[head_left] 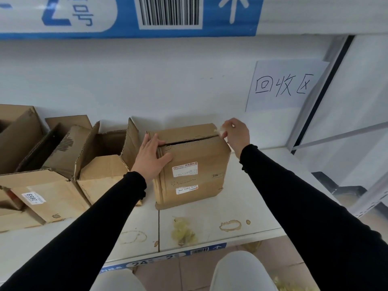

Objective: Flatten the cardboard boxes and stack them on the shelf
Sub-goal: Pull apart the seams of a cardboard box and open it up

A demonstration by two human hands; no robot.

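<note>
Closed cardboard box (pixel 190 164) stands upright on the white shelf (pixel 241 198), mid-shelf, top seam slit open along its length. Left hand (pixel 151 157) lies against the box's upper left corner, fingers straight over the top edge, thumb on the near face. Right hand (pixel 236 135) at the far right top corner, fingertips pinching a scrap of tape (pixel 219 129) at the seam's end. Left of the box: opened cardboard boxes (pixel 63 164), flaps up, one just beside it. Handwritten paper sign (pixel 283 86) on the far wall, right. Stains on the near shelf surface.
</note>
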